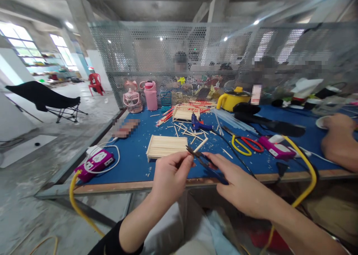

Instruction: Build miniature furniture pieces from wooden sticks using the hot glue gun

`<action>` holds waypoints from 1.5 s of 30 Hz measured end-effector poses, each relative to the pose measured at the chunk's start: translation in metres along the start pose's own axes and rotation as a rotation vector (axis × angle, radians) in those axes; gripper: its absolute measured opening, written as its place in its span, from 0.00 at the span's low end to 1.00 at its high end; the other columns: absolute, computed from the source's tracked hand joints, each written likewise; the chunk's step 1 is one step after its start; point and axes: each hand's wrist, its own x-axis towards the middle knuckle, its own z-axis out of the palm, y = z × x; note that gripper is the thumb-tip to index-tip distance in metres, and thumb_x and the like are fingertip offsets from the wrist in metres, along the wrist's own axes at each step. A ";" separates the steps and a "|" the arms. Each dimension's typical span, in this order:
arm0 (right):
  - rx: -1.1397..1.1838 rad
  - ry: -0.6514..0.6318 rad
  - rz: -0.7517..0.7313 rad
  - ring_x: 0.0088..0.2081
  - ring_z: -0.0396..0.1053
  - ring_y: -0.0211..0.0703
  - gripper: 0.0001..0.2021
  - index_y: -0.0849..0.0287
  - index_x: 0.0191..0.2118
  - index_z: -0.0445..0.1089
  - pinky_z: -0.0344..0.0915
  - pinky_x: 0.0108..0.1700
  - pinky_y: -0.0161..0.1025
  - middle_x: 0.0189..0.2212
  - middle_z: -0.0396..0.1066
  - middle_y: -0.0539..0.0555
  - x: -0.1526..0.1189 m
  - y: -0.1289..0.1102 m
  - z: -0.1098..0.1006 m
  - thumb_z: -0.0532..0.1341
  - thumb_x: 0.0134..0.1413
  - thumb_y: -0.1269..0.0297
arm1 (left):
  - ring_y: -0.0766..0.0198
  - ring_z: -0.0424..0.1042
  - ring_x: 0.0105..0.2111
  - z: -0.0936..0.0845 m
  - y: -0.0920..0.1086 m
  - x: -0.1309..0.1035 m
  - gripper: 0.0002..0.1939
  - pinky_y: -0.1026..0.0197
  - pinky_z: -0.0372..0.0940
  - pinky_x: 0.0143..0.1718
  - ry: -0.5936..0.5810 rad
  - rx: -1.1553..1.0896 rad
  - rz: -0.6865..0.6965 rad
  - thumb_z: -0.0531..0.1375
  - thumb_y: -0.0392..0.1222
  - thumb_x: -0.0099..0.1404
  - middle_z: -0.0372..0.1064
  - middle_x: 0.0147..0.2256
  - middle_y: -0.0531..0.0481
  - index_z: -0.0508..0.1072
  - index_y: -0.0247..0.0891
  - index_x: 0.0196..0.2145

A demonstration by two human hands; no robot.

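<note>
Near the table's front edge, my right hand (237, 184) is wrapped round the dark handles of a pair of pliers (205, 163), whose jaws point up and left. My left hand (172, 173) is pinched beside those jaws; what lies between its fingertips is too small to name. A pale stick (200, 145) shows just beyond the pliers. Behind my left hand stands a small slatted wooden piece (167, 146). A second slatted piece (186, 114) sits farther back, close to a blue glue gun (199, 124) and scattered short sticks.
Yellow-and-red-handled scissors (242, 145) and a purple power strip (276, 148) lie to the right, another purple strip (97, 163) at the left. Pink bottles (151, 96) and a yellow pot (233, 100) stand by the mesh divider (156, 53). Another person's hand (339, 141) is at far right.
</note>
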 end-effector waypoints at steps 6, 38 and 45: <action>-0.044 0.131 -0.061 0.52 0.65 0.50 0.29 0.59 0.57 0.60 0.62 0.54 0.46 0.53 0.66 0.59 0.004 0.006 0.009 0.54 0.44 0.73 | 0.67 0.66 0.23 -0.001 0.000 -0.001 0.14 0.67 0.57 0.27 -0.036 0.062 0.058 0.54 0.43 0.64 0.71 0.22 0.53 0.74 0.36 0.26; -0.046 0.257 -0.045 0.41 0.67 0.51 0.25 0.63 0.47 0.67 0.63 0.45 0.45 0.39 0.71 0.60 0.033 0.024 0.027 0.54 0.36 0.73 | 0.69 0.63 0.23 0.019 -0.020 0.022 0.14 0.67 0.56 0.27 0.023 -0.093 -0.138 0.55 0.46 0.62 0.70 0.23 0.53 0.74 0.34 0.27; 0.724 -0.095 0.161 0.23 0.61 0.38 0.25 0.58 0.43 0.62 0.61 0.25 0.36 0.24 0.62 0.48 0.028 0.037 -0.015 0.51 0.31 0.69 | 0.73 0.49 0.16 -0.009 -0.030 0.009 0.19 0.67 0.46 0.19 -0.188 -0.053 -0.262 0.56 0.53 0.60 0.59 0.16 0.57 0.72 0.35 0.22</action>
